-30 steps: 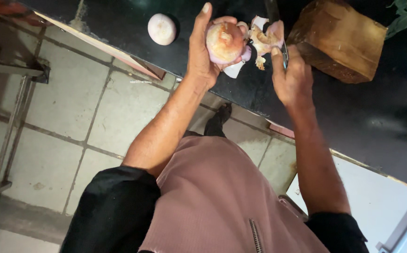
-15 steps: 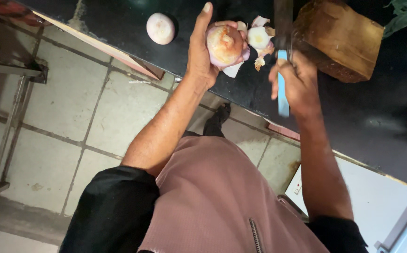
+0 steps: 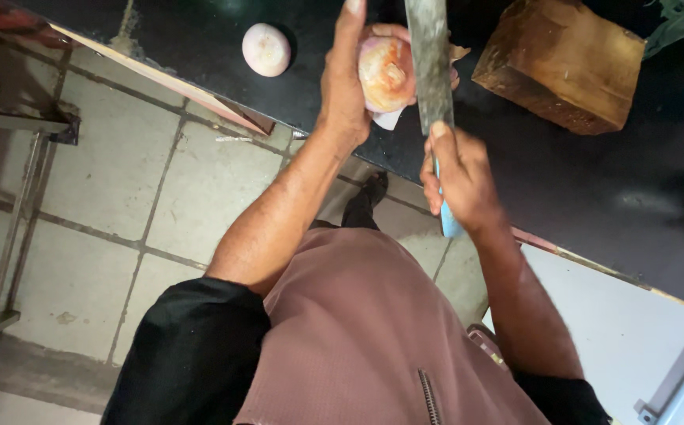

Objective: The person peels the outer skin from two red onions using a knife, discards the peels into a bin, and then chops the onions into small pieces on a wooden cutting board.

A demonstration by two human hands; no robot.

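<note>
No packages, labels, signs or screens visible anywhere in view.

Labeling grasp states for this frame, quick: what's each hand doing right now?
Left hand: closed around a partly peeled onion, held above the black counter.
Right hand: closed on the light blue handle of a knife, blade by the onion.

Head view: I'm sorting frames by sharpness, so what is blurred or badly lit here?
Head view: the knife blade is smeared by motion; the onion in the left hand looks soft; the dark counter loses detail; the floor tiles are evenly lit.
</note>
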